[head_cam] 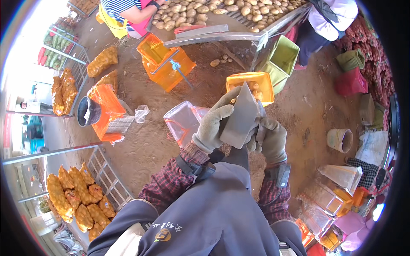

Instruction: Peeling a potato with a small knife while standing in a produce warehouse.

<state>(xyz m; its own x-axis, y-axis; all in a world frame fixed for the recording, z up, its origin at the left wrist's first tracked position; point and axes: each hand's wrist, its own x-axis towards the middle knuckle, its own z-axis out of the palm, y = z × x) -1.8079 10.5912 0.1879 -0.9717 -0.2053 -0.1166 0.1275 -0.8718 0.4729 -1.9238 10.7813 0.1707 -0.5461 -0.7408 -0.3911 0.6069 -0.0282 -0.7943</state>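
My left hand (213,123), in a grey work glove, grips a flat grey panel (240,120) by its left side; what the panel is made of I cannot tell. On the panel's right side, my gloved right hand (270,137) is closed around a narrow dark grey piece (261,128) whose kind is unclear. Just beyond the panel stands an orange-yellow bin (269,86) with potatoes (257,94) in it, partly hidden by the panel. A clear plastic-lined container (181,120) is left of my left hand.
Potatoes (192,12) cover a metal-framed sorting table (214,36) ahead, with a person (134,12) at its left and another (333,19) at its right. Orange (169,73) and green (283,60) bag-lined containers stand before it. Filled net sacks (80,192) lie left; a white bucket (334,140) is right.
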